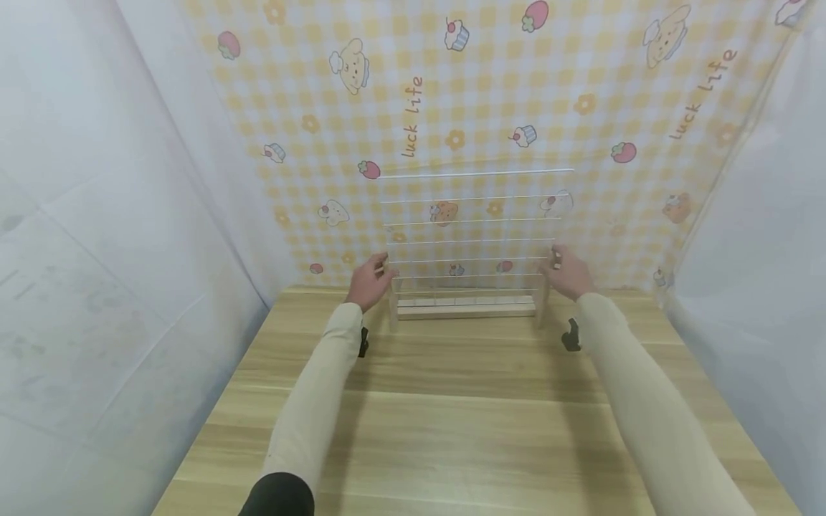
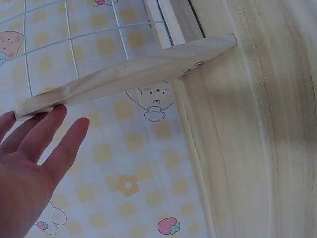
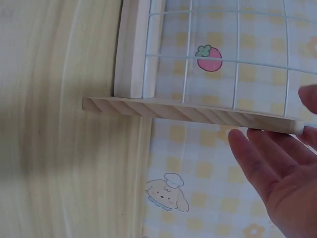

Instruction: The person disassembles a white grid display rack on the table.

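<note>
A white wire grid (image 1: 477,173) stands upright in a pale wooden stand (image 1: 466,312) at the back of the table. My left hand (image 1: 371,283) grips the upper part of the left wooden side post (image 2: 138,72); its fingertips lie along the outer face, while the left wrist view does not show the thumb. On the opposite side, my right hand (image 1: 571,274) holds the right side post (image 3: 198,113) near its top end. In the right wrist view the thumb is on the grid side and the fingers touch the outer face.
Behind the stand hangs a yellow checked cloth (image 1: 490,93) printed with cartoons. White sheets (image 1: 129,251) enclose the left and right sides. The wood-grain tabletop (image 1: 464,430) runs from the stand toward me. Dark wrist devices (image 1: 571,335) sit by both sleeves.
</note>
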A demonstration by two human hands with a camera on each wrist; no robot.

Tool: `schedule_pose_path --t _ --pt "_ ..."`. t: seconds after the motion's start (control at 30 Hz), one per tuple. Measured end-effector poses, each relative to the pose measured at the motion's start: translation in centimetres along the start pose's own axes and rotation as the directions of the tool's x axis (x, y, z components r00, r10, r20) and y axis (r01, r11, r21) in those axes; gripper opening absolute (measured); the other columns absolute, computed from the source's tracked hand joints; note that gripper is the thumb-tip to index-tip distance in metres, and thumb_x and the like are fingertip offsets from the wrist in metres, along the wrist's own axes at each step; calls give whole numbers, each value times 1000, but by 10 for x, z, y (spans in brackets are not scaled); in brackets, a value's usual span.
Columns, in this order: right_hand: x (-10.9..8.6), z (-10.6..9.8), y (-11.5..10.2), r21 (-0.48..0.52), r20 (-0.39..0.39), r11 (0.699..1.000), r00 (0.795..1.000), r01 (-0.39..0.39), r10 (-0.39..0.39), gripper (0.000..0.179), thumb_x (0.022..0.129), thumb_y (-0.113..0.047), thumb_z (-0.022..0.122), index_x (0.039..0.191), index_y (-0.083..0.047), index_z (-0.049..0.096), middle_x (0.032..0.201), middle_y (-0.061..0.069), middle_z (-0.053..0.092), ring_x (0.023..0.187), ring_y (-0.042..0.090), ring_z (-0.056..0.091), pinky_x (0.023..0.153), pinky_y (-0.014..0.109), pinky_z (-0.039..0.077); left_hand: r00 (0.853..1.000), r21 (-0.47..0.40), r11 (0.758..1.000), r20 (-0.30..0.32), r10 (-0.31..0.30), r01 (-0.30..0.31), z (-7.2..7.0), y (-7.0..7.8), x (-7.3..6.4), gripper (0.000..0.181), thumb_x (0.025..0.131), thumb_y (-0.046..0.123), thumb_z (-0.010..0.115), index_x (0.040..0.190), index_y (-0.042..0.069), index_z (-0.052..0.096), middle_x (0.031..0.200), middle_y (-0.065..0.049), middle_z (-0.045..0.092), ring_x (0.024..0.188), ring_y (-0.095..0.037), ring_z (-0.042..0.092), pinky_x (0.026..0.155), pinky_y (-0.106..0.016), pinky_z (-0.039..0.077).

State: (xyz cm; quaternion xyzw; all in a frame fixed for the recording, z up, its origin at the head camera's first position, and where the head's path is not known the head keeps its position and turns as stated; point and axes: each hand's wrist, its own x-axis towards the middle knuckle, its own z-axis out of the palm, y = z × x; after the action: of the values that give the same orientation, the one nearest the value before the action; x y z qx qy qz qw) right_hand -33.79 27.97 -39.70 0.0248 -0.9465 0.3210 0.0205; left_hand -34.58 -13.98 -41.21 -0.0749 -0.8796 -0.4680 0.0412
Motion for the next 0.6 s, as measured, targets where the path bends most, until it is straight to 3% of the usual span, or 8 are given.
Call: schedule_pose_path --t 0.2,0.33,0.47,0.6 --pt "3 12 11 36 -170 999 985 11 -5 48 106 -25 38 144 4 42 142 34 51 128 52 53 105 62 47 984 -12 1000 -179 -2 0 6 -5 -5 33 98 31 62 123 10 63 124 -18 68 108 -33 71 88 -47 60" --pt "4 13 16 46 -237 999 972 17 -6 43 107 -23 40 138 3 50 136 33 57 122 50 59 99 61 51 964 42 999 -263 25 -14 11 -7 -10 37 97 37 64 121 9 66 109 -17 74 90 -32 75 85 -48 59" --pt "1 10 7 62 -238 998 971 20 -5 40 105 -19 44 136 4 53 135 32 58 119 49 62 97 60 53 958 97 994 -274 80 -55 8 -11 -16 42 98 38 63 125 6 68 107 -18 74 88 -33 74 86 -47 59" --pt "2 12 -2 103 -223 994 975 29 -6 38 104 -15 47 135 4 55 135 32 59 117 48 64 94 57 56 970 58 997 -233 70 -58 1 -16 -29 43 99 39 62 125 6 67 113 -18 70 101 -33 68 90 -47 58"
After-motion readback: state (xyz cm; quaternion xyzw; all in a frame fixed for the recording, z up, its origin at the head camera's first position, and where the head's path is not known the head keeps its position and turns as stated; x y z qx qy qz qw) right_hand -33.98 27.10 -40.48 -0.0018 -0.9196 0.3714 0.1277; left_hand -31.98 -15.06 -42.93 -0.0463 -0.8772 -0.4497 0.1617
